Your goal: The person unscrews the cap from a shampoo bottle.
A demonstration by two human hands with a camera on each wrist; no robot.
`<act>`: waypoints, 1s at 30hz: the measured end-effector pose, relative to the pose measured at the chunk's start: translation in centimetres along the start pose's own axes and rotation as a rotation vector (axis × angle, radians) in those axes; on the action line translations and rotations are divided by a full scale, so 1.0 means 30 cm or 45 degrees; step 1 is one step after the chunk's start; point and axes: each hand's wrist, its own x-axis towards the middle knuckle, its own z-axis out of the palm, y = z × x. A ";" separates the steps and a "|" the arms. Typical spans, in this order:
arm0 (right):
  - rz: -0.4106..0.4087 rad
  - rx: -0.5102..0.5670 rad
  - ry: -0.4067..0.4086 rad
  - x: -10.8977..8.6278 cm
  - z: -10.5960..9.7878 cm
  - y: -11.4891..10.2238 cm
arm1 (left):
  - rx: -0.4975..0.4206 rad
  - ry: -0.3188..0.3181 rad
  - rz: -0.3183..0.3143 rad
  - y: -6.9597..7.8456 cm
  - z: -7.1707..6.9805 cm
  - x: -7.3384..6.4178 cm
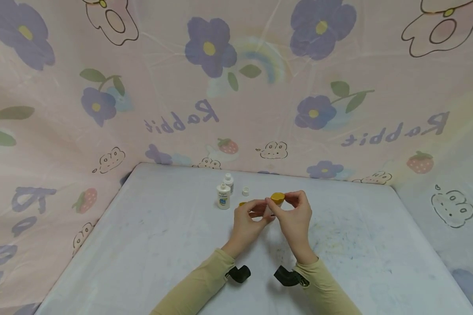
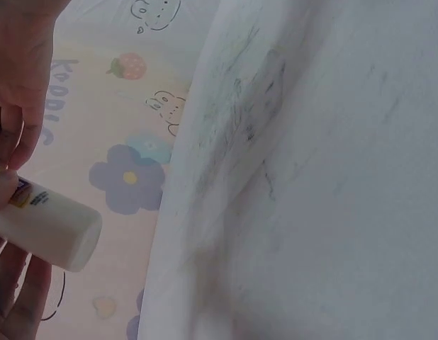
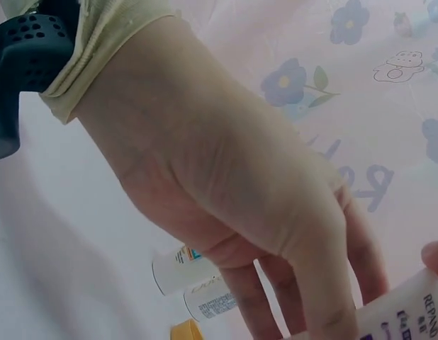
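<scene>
Over the table, both hands meet at a white bottle (image 2: 63,230) with a printed label and a gold cap (image 1: 277,198). My left hand (image 1: 250,225) grips the bottle's body; its fingers curl round the label in the right wrist view. With thumb and index finger, my right hand (image 1: 297,221) pinches the cap at the upper end. Most of the body is hidden by the hands in the head view. In the left wrist view its flat base points toward the right.
Two white bottles (image 1: 223,199) without caps stand close together left of the hands. Near them lies a small white cap (image 1: 245,191). Another gold cap (image 3: 185,330) is partly hidden behind the left hand. A printed curtain (image 1: 244,109) surrounds the white table (image 1: 161,218).
</scene>
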 end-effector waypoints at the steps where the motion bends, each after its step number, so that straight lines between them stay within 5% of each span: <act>1: 0.007 -0.005 -0.008 -0.002 -0.002 -0.017 | 0.000 -0.009 0.006 -0.001 -0.002 0.000; 7: 0.033 -0.025 -0.037 -0.005 -0.010 -0.061 | -0.046 -0.079 0.041 0.015 -0.019 0.002; 15: 0.002 0.008 -0.135 0.011 -0.029 0.006 | -0.096 -0.148 0.120 -0.036 -0.033 0.013; 24: 0.003 0.008 -0.406 0.021 -0.070 -0.069 | -0.153 -0.246 0.002 -0.026 -0.066 0.028; 30: -0.042 -0.016 -0.403 0.019 -0.069 -0.104 | -0.145 -0.249 -0.019 -0.023 -0.070 0.030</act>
